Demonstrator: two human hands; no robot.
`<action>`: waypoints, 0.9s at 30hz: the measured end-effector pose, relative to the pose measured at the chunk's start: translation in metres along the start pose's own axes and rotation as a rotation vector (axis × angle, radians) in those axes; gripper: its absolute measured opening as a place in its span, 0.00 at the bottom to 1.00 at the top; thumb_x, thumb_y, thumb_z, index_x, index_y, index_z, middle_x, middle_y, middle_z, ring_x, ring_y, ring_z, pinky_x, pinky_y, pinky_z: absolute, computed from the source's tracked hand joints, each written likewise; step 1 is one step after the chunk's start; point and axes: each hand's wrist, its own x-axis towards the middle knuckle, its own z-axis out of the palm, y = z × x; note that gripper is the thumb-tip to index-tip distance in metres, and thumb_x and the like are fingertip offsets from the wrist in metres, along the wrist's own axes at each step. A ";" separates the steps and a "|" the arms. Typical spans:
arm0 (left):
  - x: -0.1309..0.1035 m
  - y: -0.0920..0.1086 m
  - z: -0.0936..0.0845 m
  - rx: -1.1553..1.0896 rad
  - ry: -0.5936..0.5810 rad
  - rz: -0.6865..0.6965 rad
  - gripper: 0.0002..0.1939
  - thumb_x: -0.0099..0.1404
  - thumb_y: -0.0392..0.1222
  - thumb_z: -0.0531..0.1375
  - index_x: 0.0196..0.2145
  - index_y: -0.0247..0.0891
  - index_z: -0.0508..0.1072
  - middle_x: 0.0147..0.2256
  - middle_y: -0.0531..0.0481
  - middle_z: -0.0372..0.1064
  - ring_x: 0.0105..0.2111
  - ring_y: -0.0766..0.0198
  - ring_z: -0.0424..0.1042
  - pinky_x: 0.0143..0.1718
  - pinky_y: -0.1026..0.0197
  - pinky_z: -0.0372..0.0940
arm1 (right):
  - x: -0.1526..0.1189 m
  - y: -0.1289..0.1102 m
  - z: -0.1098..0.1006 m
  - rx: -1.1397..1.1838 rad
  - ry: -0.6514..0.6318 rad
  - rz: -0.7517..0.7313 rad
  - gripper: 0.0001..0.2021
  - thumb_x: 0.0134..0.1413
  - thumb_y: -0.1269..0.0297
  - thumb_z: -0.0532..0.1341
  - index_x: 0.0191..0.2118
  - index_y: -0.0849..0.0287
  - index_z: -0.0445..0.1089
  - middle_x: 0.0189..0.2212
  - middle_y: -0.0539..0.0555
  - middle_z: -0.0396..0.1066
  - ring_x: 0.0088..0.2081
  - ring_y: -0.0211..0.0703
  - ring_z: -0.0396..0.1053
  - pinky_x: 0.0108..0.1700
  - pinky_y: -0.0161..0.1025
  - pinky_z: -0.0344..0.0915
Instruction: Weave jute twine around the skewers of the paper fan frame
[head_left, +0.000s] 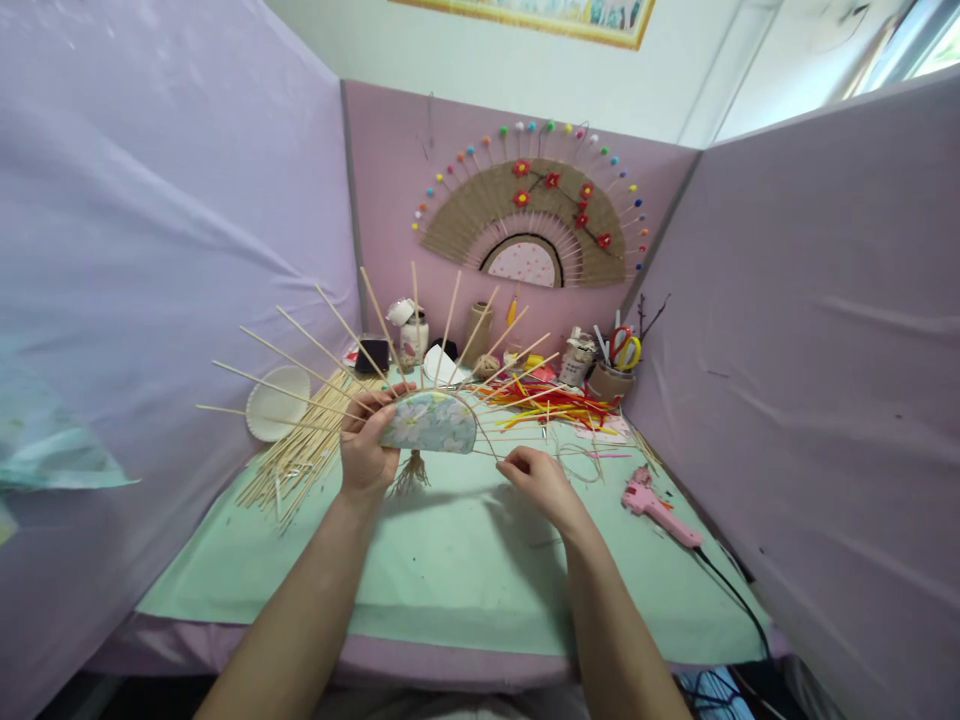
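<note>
My left hand (369,440) grips a half-round piece covered in blue floral cloth (431,422), its thumb lying on the front. Thin wooden sticks (337,312) fan out from the curved edge of this piece. A thin brown cord (485,432) runs along the curved rim and leaves it at the right side. The fingertips of my right hand (541,484) are pinched on the cord's loose end, a little right of the piece. Both hands are raised above the green tablecloth (457,570). A frayed twine tassel (412,474) shows below the piece.
Loose sticks (300,455) and a white paper plate (277,404) lie at left. At right rests a pink glue gun (661,508) with its cable. Red and yellow strips (555,402), jars and a scissors pot (611,382) stand behind. A decorated fan (457,222) hangs on the back panel.
</note>
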 end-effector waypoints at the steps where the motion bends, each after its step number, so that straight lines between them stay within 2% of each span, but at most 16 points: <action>1: 0.000 0.000 0.000 -0.005 0.003 0.007 0.06 0.51 0.34 0.64 0.28 0.40 0.71 0.35 0.50 0.77 0.43 0.55 0.75 0.48 0.49 0.66 | -0.004 0.000 -0.006 -0.030 0.021 0.007 0.10 0.52 0.56 0.58 0.27 0.56 0.69 0.25 0.51 0.72 0.29 0.42 0.67 0.32 0.36 0.55; 3: 0.001 0.001 0.001 -0.017 0.002 0.015 0.06 0.51 0.34 0.64 0.28 0.40 0.71 0.35 0.50 0.77 0.42 0.55 0.75 0.48 0.49 0.66 | -0.012 -0.003 -0.015 -0.110 0.150 0.012 0.12 0.52 0.53 0.59 0.31 0.56 0.70 0.31 0.54 0.74 0.34 0.46 0.68 0.36 0.39 0.57; 5: 0.001 0.000 0.001 -0.025 0.000 0.013 0.06 0.51 0.34 0.63 0.27 0.40 0.71 0.34 0.50 0.77 0.41 0.55 0.76 0.47 0.49 0.67 | -0.018 -0.010 -0.020 -0.172 0.346 -0.015 0.14 0.52 0.51 0.60 0.35 0.57 0.71 0.36 0.57 0.74 0.39 0.50 0.67 0.40 0.42 0.57; 7: 0.001 -0.001 0.002 -0.026 0.002 0.010 0.06 0.50 0.33 0.63 0.27 0.40 0.71 0.34 0.50 0.77 0.41 0.55 0.76 0.47 0.49 0.67 | -0.023 -0.020 -0.017 -0.185 0.528 -0.083 0.13 0.54 0.52 0.59 0.37 0.57 0.70 0.38 0.57 0.73 0.43 0.52 0.66 0.44 0.44 0.56; 9: -0.001 -0.003 0.002 -0.022 0.007 0.001 0.06 0.50 0.33 0.64 0.27 0.40 0.71 0.34 0.51 0.77 0.42 0.55 0.75 0.48 0.49 0.66 | -0.025 -0.032 -0.008 -0.162 0.655 -0.189 0.10 0.56 0.56 0.58 0.38 0.56 0.69 0.40 0.57 0.72 0.45 0.52 0.65 0.48 0.46 0.55; 11: -0.002 -0.004 0.003 -0.020 0.012 -0.011 0.06 0.50 0.33 0.64 0.27 0.40 0.72 0.35 0.51 0.77 0.42 0.55 0.75 0.48 0.49 0.66 | -0.025 -0.042 0.006 -0.128 0.704 -0.310 0.08 0.57 0.60 0.58 0.40 0.56 0.68 0.41 0.56 0.71 0.47 0.50 0.65 0.51 0.47 0.54; 15: -0.004 -0.005 0.002 -0.034 -0.009 -0.041 0.06 0.50 0.33 0.64 0.28 0.40 0.72 0.35 0.50 0.77 0.42 0.56 0.75 0.47 0.51 0.66 | -0.023 -0.050 0.031 -0.058 0.699 -0.479 0.13 0.55 0.63 0.60 0.47 0.56 0.66 0.45 0.59 0.69 0.49 0.50 0.64 0.53 0.49 0.55; 18: -0.005 -0.005 0.003 -0.074 -0.026 -0.064 0.06 0.50 0.33 0.64 0.27 0.40 0.73 0.34 0.50 0.76 0.42 0.56 0.75 0.48 0.51 0.66 | -0.025 -0.047 0.043 0.076 0.753 -0.538 0.07 0.55 0.66 0.59 0.41 0.57 0.67 0.34 0.55 0.70 0.40 0.46 0.68 0.47 0.45 0.60; 20: -0.004 -0.004 0.003 -0.098 -0.018 -0.071 0.06 0.49 0.33 0.64 0.27 0.39 0.73 0.34 0.51 0.76 0.42 0.56 0.75 0.48 0.51 0.66 | -0.028 -0.043 0.049 0.168 0.630 -0.583 0.03 0.56 0.68 0.58 0.35 0.57 0.68 0.24 0.50 0.67 0.29 0.40 0.65 0.39 0.39 0.61; 22: -0.003 -0.003 0.002 -0.113 0.000 -0.076 0.06 0.49 0.33 0.64 0.27 0.40 0.73 0.34 0.51 0.76 0.41 0.57 0.75 0.48 0.51 0.66 | -0.031 -0.039 0.055 0.240 0.374 -0.565 0.05 0.56 0.66 0.58 0.31 0.57 0.69 0.19 0.47 0.63 0.23 0.36 0.60 0.32 0.36 0.59; 25: -0.001 0.000 0.001 -0.148 0.030 -0.097 0.07 0.47 0.33 0.64 0.26 0.40 0.72 0.33 0.53 0.75 0.40 0.58 0.75 0.48 0.53 0.66 | -0.031 -0.037 0.062 0.403 0.045 -0.327 0.10 0.53 0.59 0.61 0.26 0.58 0.69 0.16 0.45 0.61 0.20 0.34 0.57 0.27 0.34 0.55; 27: 0.001 0.002 0.000 -0.183 0.054 -0.120 0.07 0.47 0.33 0.64 0.26 0.40 0.72 0.32 0.54 0.75 0.39 0.59 0.75 0.47 0.54 0.66 | -0.028 -0.036 0.064 0.567 -0.064 -0.148 0.11 0.50 0.57 0.62 0.25 0.58 0.67 0.17 0.45 0.61 0.20 0.34 0.57 0.25 0.33 0.54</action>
